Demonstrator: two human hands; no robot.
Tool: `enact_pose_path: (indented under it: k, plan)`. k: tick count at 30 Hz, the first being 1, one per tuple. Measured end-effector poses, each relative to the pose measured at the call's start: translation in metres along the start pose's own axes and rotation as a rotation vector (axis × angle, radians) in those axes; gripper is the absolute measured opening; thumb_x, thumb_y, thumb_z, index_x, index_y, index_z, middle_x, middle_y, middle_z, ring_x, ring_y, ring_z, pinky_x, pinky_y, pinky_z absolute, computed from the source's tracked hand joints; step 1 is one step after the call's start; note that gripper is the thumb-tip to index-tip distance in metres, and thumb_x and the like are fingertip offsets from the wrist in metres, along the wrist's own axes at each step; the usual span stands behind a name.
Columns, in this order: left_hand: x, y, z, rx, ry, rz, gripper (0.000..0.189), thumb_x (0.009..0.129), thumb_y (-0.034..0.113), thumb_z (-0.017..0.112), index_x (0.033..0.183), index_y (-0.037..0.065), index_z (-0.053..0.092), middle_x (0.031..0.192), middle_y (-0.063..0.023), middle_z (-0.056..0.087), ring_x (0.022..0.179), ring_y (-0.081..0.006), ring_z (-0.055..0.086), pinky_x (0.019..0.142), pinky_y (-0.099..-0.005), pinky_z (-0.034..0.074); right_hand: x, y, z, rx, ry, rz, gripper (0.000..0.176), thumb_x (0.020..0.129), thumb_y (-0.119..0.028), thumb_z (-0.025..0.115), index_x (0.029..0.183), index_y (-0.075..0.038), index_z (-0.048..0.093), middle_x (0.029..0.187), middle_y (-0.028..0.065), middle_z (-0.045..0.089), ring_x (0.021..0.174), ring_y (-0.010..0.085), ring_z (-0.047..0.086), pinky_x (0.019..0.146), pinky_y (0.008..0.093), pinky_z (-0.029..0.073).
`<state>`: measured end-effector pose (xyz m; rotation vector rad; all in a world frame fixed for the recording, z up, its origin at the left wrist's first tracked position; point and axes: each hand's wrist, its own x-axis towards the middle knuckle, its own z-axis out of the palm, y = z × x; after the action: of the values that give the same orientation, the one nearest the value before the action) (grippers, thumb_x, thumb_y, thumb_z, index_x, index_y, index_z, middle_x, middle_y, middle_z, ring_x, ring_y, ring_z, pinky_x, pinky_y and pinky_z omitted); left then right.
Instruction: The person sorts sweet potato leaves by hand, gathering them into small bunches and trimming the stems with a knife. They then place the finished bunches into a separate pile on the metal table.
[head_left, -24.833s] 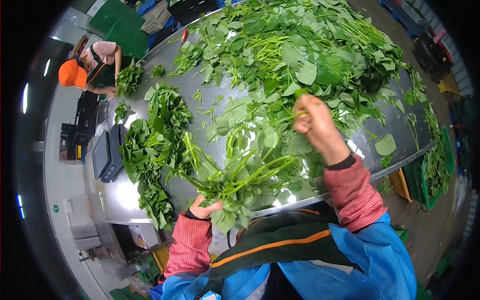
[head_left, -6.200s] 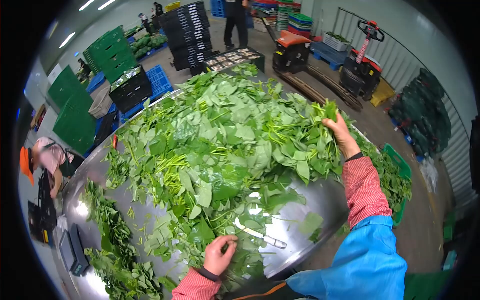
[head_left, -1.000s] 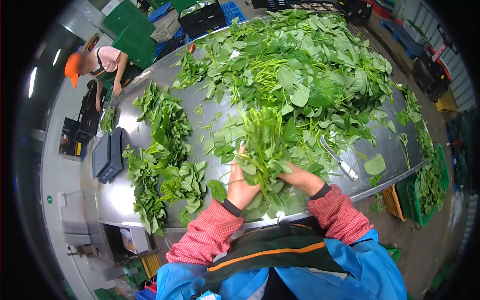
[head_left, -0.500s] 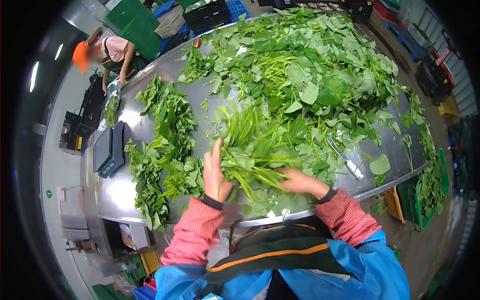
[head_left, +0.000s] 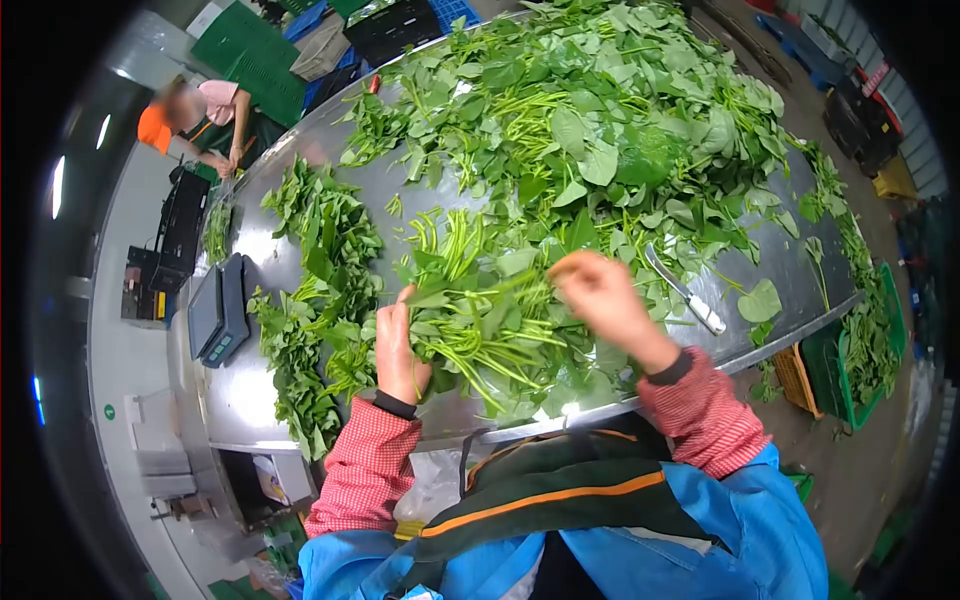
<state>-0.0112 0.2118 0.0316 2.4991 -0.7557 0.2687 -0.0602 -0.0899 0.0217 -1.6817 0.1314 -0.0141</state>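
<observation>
In front of me a loose bunch of leafy greens point(head_left: 480, 340) with pale green cut stems rests low over the metal table. My left hand point(head_left: 400, 360) is wrapped around its left side, thumb and fingers partly hidden by leaves. My right hand point(head_left: 608, 305) is at the upper right of the bunch, slightly blurred, its fingers pinched on a thin green stem that runs left over the bunch. Beyond both hands lies a large heap of the same greens point(head_left: 610, 120). To the right of my right hand is a curved knife point(head_left: 700, 308) with a white handle.
Several bunches point(head_left: 330, 240) form a row on the left of the metal table point(head_left: 400, 205), near a scale point(head_left: 220, 312). At the far left a co-worker point(head_left: 215, 105) in an orange cap handles a bagged bunch. A green crate point(head_left: 850, 400) with greens stands at the right.
My right hand has lifted off the bunch's lower right side and moved up, now pinching a stem. The bunch and my left hand have shifted slightly left. The co-worker's hands have come together.
</observation>
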Motion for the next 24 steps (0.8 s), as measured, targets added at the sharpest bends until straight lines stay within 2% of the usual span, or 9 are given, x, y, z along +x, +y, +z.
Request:
enact_pose_path:
  k: [2, 6, 9, 13, 15, 17, 19, 21, 24]
  plan:
    - [-0.009, 0.005, -0.013, 0.019, -0.009, -0.119, 0.088, 0.057, -0.016, 0.057, 0.140, 0.006, 0.039, 0.106, -0.0183, 0.047, 0.102, -0.0379, 0.049, 0.090, -0.0381, 0.043, 0.009, -0.012, -0.031, 0.181, 0.251, 0.088, 0.012, 0.091, -0.007, 0.055, 0.100, -0.003, 0.062, 0.065, -0.0021, 0.056, 0.055, 0.0054, 0.052, 0.051, 0.0226, 0.044]
    - [-0.007, 0.010, -0.011, 0.059, 0.049, -0.097, 0.083, 0.060, -0.014, 0.060, 0.138, 0.005, 0.040, 0.106, -0.0188, 0.047, 0.101, -0.0373, 0.050, 0.089, -0.0384, 0.044, -0.003, -0.029, 0.010, -0.727, 0.117, -0.377, 0.054, 0.077, -0.058, 0.066, 0.074, -0.004, 0.065, 0.068, 0.0138, 0.062, 0.065, 0.0278, 0.060, 0.062, 0.0421, 0.049]
    - [0.000, 0.029, -0.004, 0.016, 0.069, -0.076, 0.084, 0.060, -0.013, 0.061, 0.139, 0.005, 0.040, 0.106, -0.0191, 0.048, 0.101, -0.0372, 0.051, 0.089, -0.0387, 0.044, 0.000, -0.022, 0.055, -0.873, -0.020, -0.498, 0.038, 0.079, -0.043, 0.069, 0.083, -0.005, 0.067, 0.071, 0.0117, 0.063, 0.071, 0.0313, 0.062, 0.065, 0.0424, 0.050]
    - [-0.015, 0.005, 0.001, -0.010, 0.103, -0.150, 0.084, 0.062, -0.008, 0.071, 0.139, 0.004, 0.039, 0.110, -0.0193, 0.050, 0.103, -0.0375, 0.052, 0.091, -0.0385, 0.044, 0.008, -0.011, 0.029, -0.367, 0.065, -0.619, 0.015, 0.082, -0.015, 0.065, 0.094, -0.006, 0.066, 0.080, 0.0106, 0.067, 0.068, 0.0266, 0.065, 0.062, 0.0382, 0.051]
    - [-0.027, -0.014, 0.000, -0.008, 0.128, -0.154, 0.086, 0.061, -0.004, 0.076, 0.138, 0.002, 0.039, 0.113, -0.0201, 0.050, 0.105, -0.0383, 0.052, 0.092, -0.0400, 0.044, 0.006, -0.027, -0.006, 0.384, 0.052, 0.037, 0.021, 0.092, -0.021, 0.061, 0.096, -0.001, 0.062, 0.073, 0.0058, 0.065, 0.056, 0.0120, 0.059, 0.051, 0.0259, 0.048]
    - [-0.035, -0.020, -0.002, 0.021, 0.146, -0.148, 0.080, 0.063, -0.001, 0.076, 0.135, 0.001, 0.041, 0.116, -0.0208, 0.051, 0.107, -0.0390, 0.051, 0.093, -0.0405, 0.043, 0.014, -0.016, -0.055, 0.570, 0.061, 0.041, 0.029, 0.095, -0.027, 0.058, 0.091, 0.001, 0.060, 0.059, 0.0034, 0.058, 0.052, 0.0105, 0.056, 0.047, 0.0220, 0.041]
    - [-0.035, -0.015, -0.006, 0.049, 0.149, -0.132, 0.070, 0.067, 0.003, 0.076, 0.131, 0.001, 0.046, 0.120, -0.0213, 0.052, 0.110, -0.0398, 0.051, 0.095, -0.0409, 0.042, 0.020, -0.005, -0.067, 0.329, -0.010, 0.196, 0.036, 0.092, -0.032, 0.062, 0.097, 0.004, 0.060, 0.072, 0.0093, 0.063, 0.064, 0.0159, 0.062, 0.056, 0.0273, 0.048]
    - [-0.025, -0.002, -0.011, -0.096, 0.055, -0.122, 0.063, 0.070, 0.007, 0.074, 0.128, 0.001, 0.049, 0.120, -0.0198, 0.054, 0.113, -0.0385, 0.050, 0.097, -0.0407, 0.042, 0.030, 0.035, -0.049, -0.428, 0.092, -0.103, 0.048, 0.085, -0.037, 0.068, 0.106, 0.005, 0.060, 0.091, 0.0168, 0.066, 0.084, 0.0237, 0.064, 0.075, 0.0350, 0.052]
    - [-0.022, 0.006, -0.003, -0.363, -0.013, -0.200, 0.060, 0.072, 0.009, 0.074, 0.127, 0.002, 0.052, 0.122, -0.0161, 0.056, 0.115, -0.0330, 0.052, 0.099, -0.0391, 0.040, 0.044, 0.000, -0.027, -0.120, -0.151, -0.013, 0.077, 0.075, -0.029, 0.078, 0.137, -0.005, 0.040, 0.112, 0.0109, 0.053, 0.106, 0.0215, 0.053, 0.094, 0.0339, 0.044]
